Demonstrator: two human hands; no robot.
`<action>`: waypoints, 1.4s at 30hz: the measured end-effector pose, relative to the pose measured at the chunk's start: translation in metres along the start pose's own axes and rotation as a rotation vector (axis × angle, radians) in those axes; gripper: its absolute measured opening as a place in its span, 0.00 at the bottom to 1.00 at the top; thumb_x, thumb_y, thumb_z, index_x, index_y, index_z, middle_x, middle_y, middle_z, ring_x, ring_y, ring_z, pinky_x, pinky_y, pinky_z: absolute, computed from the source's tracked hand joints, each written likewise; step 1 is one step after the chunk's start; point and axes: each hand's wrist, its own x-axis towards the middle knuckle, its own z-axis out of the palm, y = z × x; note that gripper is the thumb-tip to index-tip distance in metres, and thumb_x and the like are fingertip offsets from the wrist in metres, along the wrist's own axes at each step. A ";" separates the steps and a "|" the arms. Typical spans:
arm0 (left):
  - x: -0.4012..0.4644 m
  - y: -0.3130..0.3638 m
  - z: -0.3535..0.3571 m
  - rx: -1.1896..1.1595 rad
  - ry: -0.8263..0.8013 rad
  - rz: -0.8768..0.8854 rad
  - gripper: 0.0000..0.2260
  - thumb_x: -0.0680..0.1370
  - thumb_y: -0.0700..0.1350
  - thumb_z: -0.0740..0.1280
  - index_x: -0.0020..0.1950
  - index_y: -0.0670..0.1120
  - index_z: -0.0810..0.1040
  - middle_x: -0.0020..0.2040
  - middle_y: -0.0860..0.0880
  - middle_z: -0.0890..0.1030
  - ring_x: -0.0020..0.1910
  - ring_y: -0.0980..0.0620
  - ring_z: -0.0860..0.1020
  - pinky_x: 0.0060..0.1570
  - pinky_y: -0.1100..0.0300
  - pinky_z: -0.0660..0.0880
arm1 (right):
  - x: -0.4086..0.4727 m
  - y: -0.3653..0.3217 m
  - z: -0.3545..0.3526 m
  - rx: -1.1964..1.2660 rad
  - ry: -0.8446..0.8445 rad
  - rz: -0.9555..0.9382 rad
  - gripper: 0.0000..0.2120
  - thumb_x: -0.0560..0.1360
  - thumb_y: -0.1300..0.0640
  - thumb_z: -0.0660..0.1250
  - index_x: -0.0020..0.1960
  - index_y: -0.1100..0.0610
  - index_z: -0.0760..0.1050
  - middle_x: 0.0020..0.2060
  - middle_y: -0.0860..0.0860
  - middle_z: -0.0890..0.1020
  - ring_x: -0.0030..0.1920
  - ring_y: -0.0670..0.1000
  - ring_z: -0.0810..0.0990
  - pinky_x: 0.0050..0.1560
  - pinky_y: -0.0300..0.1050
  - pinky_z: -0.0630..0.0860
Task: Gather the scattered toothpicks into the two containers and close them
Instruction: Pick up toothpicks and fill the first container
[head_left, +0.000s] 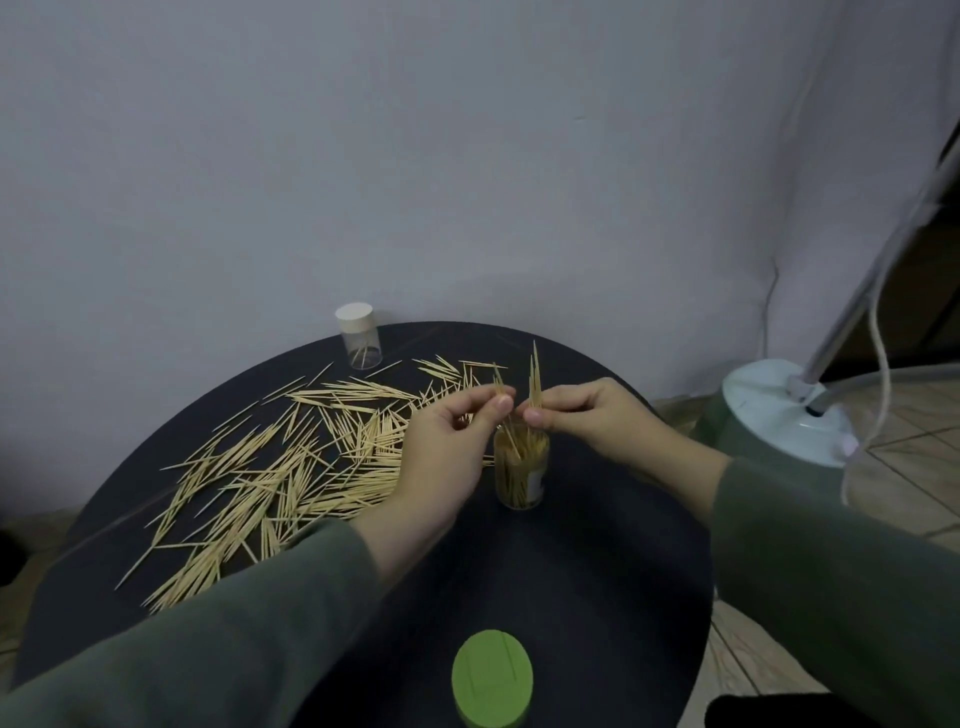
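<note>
Many scattered toothpicks (270, 467) lie across the left half of a round black table (597, 571). An open clear container (521, 470), well filled with toothpicks, stands upright at the table's middle. My left hand (447, 457) pinches a few toothpicks just above and left of its mouth. My right hand (597, 415) pinches a small upright bundle of toothpicks (534, 379) right above the container. A second clear container (359, 335) with a white lid on it stands at the table's far edge, holding a few toothpicks. A green lid (492, 678) lies at the near edge.
A grey wall rises right behind the table. A pale lamp base (784, 410) with a metal pole and cord stands on the tiled floor to the right. A dark object (779, 712) sits at the bottom right.
</note>
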 end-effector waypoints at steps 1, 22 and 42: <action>0.000 -0.002 -0.001 -0.012 -0.009 -0.014 0.07 0.77 0.41 0.69 0.48 0.53 0.83 0.45 0.56 0.85 0.48 0.64 0.81 0.42 0.72 0.76 | 0.000 0.001 -0.001 0.007 -0.006 0.003 0.08 0.71 0.56 0.72 0.49 0.53 0.84 0.47 0.48 0.86 0.52 0.44 0.83 0.54 0.37 0.78; 0.009 -0.013 -0.016 0.540 -0.110 0.227 0.15 0.73 0.52 0.72 0.60 0.59 0.79 0.49 0.57 0.80 0.56 0.58 0.74 0.58 0.59 0.70 | 0.002 0.003 -0.006 -0.155 -0.157 0.094 0.08 0.70 0.50 0.72 0.48 0.49 0.84 0.52 0.47 0.80 0.57 0.47 0.78 0.63 0.49 0.74; 0.009 0.006 -0.004 0.957 -0.196 0.380 0.17 0.79 0.50 0.65 0.68 0.56 0.73 0.52 0.59 0.79 0.52 0.58 0.68 0.53 0.61 0.69 | 0.006 0.005 0.000 -0.367 -0.258 0.009 0.23 0.56 0.34 0.78 0.49 0.39 0.81 0.47 0.59 0.83 0.51 0.63 0.80 0.54 0.65 0.76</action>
